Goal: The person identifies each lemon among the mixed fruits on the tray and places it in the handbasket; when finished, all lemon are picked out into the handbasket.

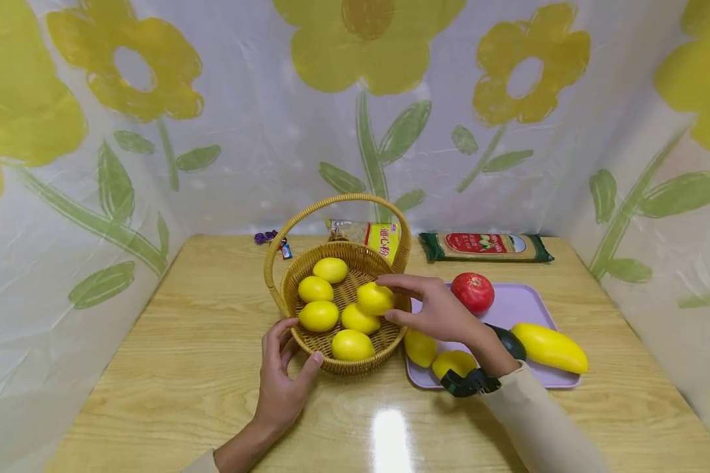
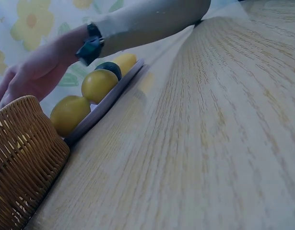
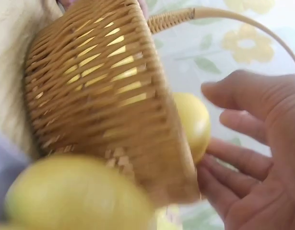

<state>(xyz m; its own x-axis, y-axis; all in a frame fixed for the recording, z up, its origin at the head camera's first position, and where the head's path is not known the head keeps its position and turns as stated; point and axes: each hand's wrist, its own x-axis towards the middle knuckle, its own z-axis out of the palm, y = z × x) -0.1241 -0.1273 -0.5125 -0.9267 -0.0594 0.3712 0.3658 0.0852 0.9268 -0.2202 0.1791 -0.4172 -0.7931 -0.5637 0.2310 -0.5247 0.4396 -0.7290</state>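
Note:
A round wicker basket [image 1: 378, 358] with a tall arched handle holds several yellow lemons [image 1: 319, 316]. At its near left side, my left hand [image 1: 281, 387] grips the rim, with thumb and fingers spread along it. My right hand [image 1: 434, 309] reaches over the right side of the basket and holds a lemon [image 1: 375, 299] between thumb and fingers. That lemon [image 3: 194, 125] shows partly above the rim in the right wrist view, the fingers behind it and the thumb near its top. The left wrist view shows the basket [image 2: 25, 158] but not the left hand.
A lilac tray [image 1: 523, 295] right of the basket carries two lemons [image 1: 420, 348], a red pomegranate-like fruit [image 1: 473, 293], a dark green item [image 1: 507, 341] and a long yellow fruit [image 1: 550, 348]. Behind lie two food packets [image 1: 485, 247] and small wrapped sweets [image 1: 265, 237]. Flowered sheets enclose the table.

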